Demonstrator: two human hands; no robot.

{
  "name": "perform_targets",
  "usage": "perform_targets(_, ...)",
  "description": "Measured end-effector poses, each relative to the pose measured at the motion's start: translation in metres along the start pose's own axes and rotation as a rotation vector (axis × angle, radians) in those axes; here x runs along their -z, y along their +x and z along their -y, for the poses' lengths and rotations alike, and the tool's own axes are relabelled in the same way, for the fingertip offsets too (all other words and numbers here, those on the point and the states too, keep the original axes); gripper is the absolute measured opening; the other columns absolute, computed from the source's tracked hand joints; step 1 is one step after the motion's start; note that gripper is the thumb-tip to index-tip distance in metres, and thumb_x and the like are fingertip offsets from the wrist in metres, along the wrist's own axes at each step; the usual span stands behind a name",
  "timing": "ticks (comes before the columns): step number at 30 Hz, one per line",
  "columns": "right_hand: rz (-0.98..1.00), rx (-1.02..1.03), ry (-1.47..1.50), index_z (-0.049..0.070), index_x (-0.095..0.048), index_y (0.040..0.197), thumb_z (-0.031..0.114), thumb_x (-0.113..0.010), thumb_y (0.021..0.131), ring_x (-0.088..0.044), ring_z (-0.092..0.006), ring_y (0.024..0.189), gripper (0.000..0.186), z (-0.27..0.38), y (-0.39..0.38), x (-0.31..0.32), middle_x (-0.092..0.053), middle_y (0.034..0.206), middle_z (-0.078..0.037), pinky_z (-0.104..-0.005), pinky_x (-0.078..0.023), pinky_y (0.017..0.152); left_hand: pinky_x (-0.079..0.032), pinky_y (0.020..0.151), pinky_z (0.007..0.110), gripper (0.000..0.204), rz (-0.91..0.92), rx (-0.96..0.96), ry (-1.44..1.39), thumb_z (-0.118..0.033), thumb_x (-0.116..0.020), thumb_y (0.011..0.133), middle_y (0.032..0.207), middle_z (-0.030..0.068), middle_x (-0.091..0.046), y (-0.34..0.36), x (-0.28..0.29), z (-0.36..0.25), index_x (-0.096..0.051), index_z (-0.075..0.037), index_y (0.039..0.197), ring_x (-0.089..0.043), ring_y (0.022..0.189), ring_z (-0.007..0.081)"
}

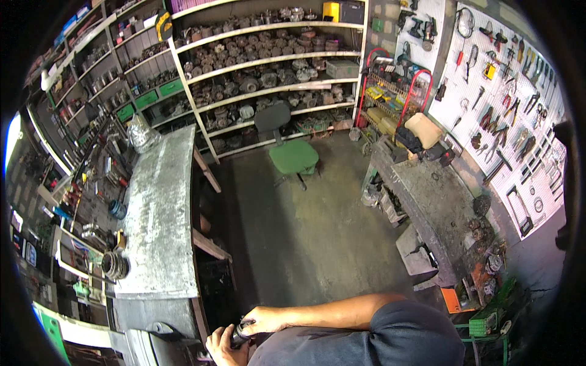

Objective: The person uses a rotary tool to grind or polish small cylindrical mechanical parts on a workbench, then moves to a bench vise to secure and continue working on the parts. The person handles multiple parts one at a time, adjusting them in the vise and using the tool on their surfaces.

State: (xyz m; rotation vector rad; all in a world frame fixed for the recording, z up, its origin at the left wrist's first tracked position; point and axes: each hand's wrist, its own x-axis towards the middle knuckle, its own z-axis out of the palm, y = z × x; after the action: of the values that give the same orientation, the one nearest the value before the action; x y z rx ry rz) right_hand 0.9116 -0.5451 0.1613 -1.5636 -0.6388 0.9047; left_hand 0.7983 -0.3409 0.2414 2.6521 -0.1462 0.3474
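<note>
Low in the picture, my two hands are close together at the near end of the left workbench. My right hand (261, 319) reaches in from the right, its fingers closed around one end of a small dark cylindrical piece with a lighter metallic part (239, 334). My left hand (221, 346) is just below and to the left, with its fingers curled round the same piece. Fingers cover much of it, so its exact kind does not show.
A metal-topped workbench (162, 213) runs along the left, with a stack of ringed metal parts (114, 265) on it. Beyond the floor stand a green chair (294, 157) and shelves of metal parts (244, 58). At right are another bench (436, 189) and a tool pegboard (497, 116).
</note>
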Motion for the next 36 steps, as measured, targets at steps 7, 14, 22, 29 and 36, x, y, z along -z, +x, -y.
perform_targets(7, 0.087, -0.115, 0.214, 0.006, -0.081, 0.116, 0.048, -0.072, 0.116, -0.048, -0.0065, 0.061, 0.043, 0.007, 0.042, 0.048, -0.072, 0.087, 0.001, -0.0291, -0.037, 0.052, -0.053, 0.11, 0.054, 0.071, 0.058, -0.141, 0.017, -0.013, -0.1, 0.071, 0.14, 0.0136, -0.074, 0.073, 0.004, 0.025, -0.081, -0.019, 0.139, -0.064, 0.127, 0.0429)
perform_targets(14, 0.17, -0.17, 0.425, 0.005, -0.079, 0.118, 0.051, -0.067, 0.118, -0.046, -0.0041, 0.051, 0.047, 0.01, 0.064, 0.115, -0.076, 0.089, -0.001, -0.0255, -0.037, 0.043, -0.054, 0.11, 0.055, 0.069, -0.02, -0.121, -0.034, -0.011, -0.103, 0.071, 0.139, 0.0129, -0.076, 0.134, -0.033, 0.031, -0.081, -0.013, 0.136, -0.068, 0.126, 0.0419)
perform_targets(22, 0.094, -0.079, 0.568, 0.007, -0.078, 0.114, 0.059, -0.069, 0.114, -0.048, -0.0029, 0.05, 0.053, -0.019, 0.052, 0.283, -0.081, 0.093, -0.004, -0.0239, -0.04, 0.042, -0.049, 0.122, 0.056, 0.082, -0.063, -0.163, -0.151, -0.008, -0.101, 0.075, 0.156, 0.0231, -0.066, 0.274, -0.122, -0.026, -0.069, -0.006, 0.15, -0.061, 0.142, 0.047)
perform_targets(29, -0.312, -0.185, 0.679, 0.006, -0.078, 0.11, 0.054, -0.069, 0.116, -0.043, -0.0041, 0.053, 0.049, -0.047, -0.032, 0.438, -0.068, 0.081, 0.004, -0.0264, -0.035, 0.046, -0.041, 0.131, 0.057, 0.09, 0.05, -0.211, -0.262, -0.006, -0.091, 0.081, 0.162, 0.0306, -0.056, 0.425, -0.197, -0.067, -0.052, 0.0, 0.162, -0.055, 0.152, 0.0518)
perform_targets(36, -0.998, -0.403, 0.843, 0.004, -0.076, 0.132, 0.046, -0.069, 0.117, -0.048, -0.0098, 0.067, 0.045, -0.118, -0.092, 0.506, -0.073, 0.1, 0.0, -0.0314, -0.043, 0.059, -0.048, 0.124, 0.053, 0.086, 0.524, -0.157, -0.263, -0.008, -0.093, 0.083, 0.147, 0.0286, -0.066, 0.536, -0.303, -0.04, -0.056, 0.001, 0.159, -0.062, 0.14, 0.0506)
